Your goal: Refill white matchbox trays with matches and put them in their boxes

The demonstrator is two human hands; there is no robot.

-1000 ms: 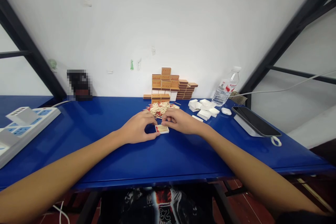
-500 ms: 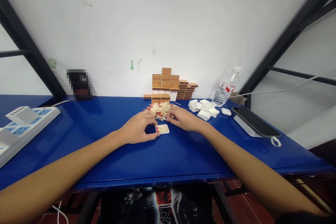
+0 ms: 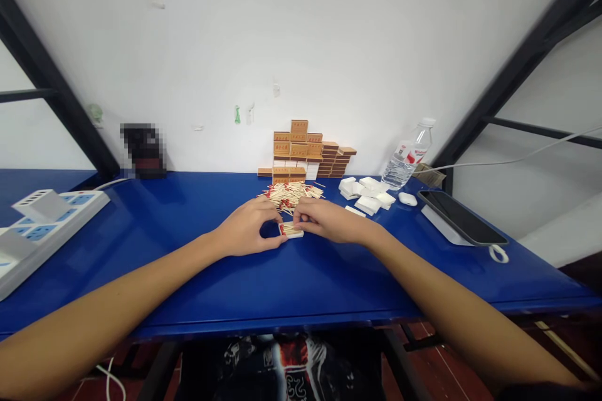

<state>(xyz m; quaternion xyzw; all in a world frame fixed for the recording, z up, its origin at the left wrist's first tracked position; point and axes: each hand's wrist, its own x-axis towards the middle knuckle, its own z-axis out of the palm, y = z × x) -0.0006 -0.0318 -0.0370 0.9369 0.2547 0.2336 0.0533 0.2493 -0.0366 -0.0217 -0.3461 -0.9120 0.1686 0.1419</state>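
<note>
Just in front of the match heap (image 3: 289,195) sits the matchbox tray (image 3: 296,236), left hand (image 3: 251,225) clasping it between thumb and finger; right hand (image 3: 325,219) leans over it, fingertips narrow. On a match? Can't tell! Best lay each flat, heads aligned.

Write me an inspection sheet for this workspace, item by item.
Surface: blue table, glossy.
Things in use: white tray holding red-tipped matches; loose match pile behind it; matchboxes stacked by the wall; white boxlike pieces heaped to the right.
Clutter: water bottle, phone and small white case at right; power strip at left.
Hands: left hand holds the tray's left end between thumb and fingers; right hand has fingertips over its right end, grip unclear.
Cables: white cable at right; another cable below the table, left.
Surroundings: dark frame bars both sides; pixelated dark item at left.
</note>
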